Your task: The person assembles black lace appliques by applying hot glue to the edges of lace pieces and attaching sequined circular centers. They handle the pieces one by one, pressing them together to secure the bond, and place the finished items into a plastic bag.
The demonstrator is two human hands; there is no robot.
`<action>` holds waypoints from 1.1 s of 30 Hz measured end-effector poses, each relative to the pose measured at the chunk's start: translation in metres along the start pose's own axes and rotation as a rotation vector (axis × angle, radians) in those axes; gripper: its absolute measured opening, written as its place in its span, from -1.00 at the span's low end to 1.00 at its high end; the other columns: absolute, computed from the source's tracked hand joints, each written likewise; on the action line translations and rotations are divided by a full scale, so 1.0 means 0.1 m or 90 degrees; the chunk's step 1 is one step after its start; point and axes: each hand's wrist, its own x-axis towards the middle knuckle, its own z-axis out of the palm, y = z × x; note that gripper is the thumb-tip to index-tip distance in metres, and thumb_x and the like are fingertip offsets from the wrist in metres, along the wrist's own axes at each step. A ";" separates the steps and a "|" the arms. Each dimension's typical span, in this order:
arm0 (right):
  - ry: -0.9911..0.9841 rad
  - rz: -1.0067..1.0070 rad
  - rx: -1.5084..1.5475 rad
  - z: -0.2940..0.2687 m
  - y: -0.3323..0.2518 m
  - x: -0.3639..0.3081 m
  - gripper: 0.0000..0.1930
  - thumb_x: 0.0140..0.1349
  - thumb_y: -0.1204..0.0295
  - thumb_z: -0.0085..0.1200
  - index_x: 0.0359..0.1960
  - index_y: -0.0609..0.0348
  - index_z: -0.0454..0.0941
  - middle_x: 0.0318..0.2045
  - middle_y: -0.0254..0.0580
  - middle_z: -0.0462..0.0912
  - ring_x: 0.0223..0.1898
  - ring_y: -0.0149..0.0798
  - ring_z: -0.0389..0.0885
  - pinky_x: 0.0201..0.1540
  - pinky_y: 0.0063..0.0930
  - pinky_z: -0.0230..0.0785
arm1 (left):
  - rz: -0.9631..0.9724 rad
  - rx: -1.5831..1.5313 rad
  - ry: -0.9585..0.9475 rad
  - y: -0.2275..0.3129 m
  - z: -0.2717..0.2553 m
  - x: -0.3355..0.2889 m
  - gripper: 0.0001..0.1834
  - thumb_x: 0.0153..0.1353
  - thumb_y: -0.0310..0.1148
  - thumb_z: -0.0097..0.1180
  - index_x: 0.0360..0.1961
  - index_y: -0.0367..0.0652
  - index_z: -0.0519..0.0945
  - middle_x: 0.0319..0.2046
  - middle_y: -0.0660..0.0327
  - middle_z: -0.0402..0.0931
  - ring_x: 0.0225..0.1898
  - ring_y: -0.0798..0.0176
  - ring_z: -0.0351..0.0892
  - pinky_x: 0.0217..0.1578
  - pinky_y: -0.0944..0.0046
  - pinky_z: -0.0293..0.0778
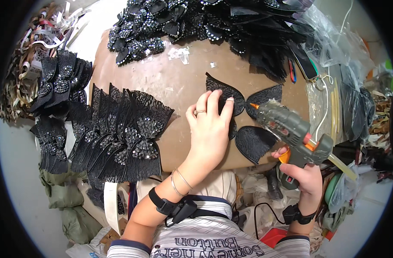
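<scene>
Four black lace petal-shaped pieces with corded edges lie around one centre on the brown board; the upper right lace piece (265, 95) and lower right lace piece (254, 144) show best. My left hand (209, 129) rests over the left ones, its stretched fingers touching the upper left lace piece (222, 89) and covering most of the lower left one. In my right hand (306, 176) is a dark grey hot glue gun (291, 127), gripped by its handle, fingers at the orange trigger. Its orange nozzle points left at the pieces' meeting point. A glue stick (342, 167) sticks out of its back.
Finished black lace bows with beads (123, 133) overlap at the left. A heap of sequinned black pieces (170, 21) covers the far side of the board (175, 71). A phone (303, 61), spare glue sticks (335, 107), a white cord (324, 107) and plastic bags (325, 34) lie right.
</scene>
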 end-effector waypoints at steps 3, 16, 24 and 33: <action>0.007 0.028 -0.103 0.06 0.00 0.06 -0.63 0.05 0.65 0.22 -0.06 0.26 0.50 -0.20 -0.23 0.61 -0.12 -0.33 0.60 -0.01 -0.38 0.46 | -0.032 -0.058 -0.042 -0.02 -0.02 -0.01 -0.61 0.08 -0.51 0.14 0.00 -0.14 0.54 0.07 0.05 0.36 0.18 -0.05 0.30 0.11 0.03 0.27; 0.074 0.130 -0.291 0.20 -0.02 0.26 -0.80 0.06 0.49 0.29 -0.28 0.18 0.55 -0.38 -0.39 0.59 -0.34 -0.50 0.54 -0.26 -0.52 0.41 | -0.010 -0.123 -0.054 -0.03 -0.09 -0.03 -0.53 -0.04 -0.57 0.09 -0.01 -0.26 0.52 0.14 -0.03 0.32 0.24 -0.08 0.24 0.08 0.01 0.31; 0.116 0.081 -0.188 0.13 0.02 0.19 -0.79 0.06 0.52 0.28 -0.26 0.20 0.56 -0.37 -0.41 0.59 -0.33 -0.48 0.53 -0.27 -0.55 0.39 | -0.017 -0.138 -0.061 -0.03 -0.10 -0.04 -0.53 -0.06 -0.61 0.09 -0.02 -0.26 0.52 0.15 -0.05 0.30 0.25 -0.10 0.23 0.10 0.00 0.31; 0.116 0.096 -0.222 0.03 0.04 0.18 -0.72 0.05 0.48 0.30 -0.20 0.20 0.54 -0.34 -0.39 0.59 -0.30 -0.47 0.54 -0.24 -0.52 0.41 | -0.034 -0.147 -0.062 0.01 -0.13 -0.05 -0.53 -0.06 -0.62 0.24 -0.04 -0.19 0.53 0.12 -0.05 0.30 0.16 -0.17 0.24 0.17 -0.04 0.26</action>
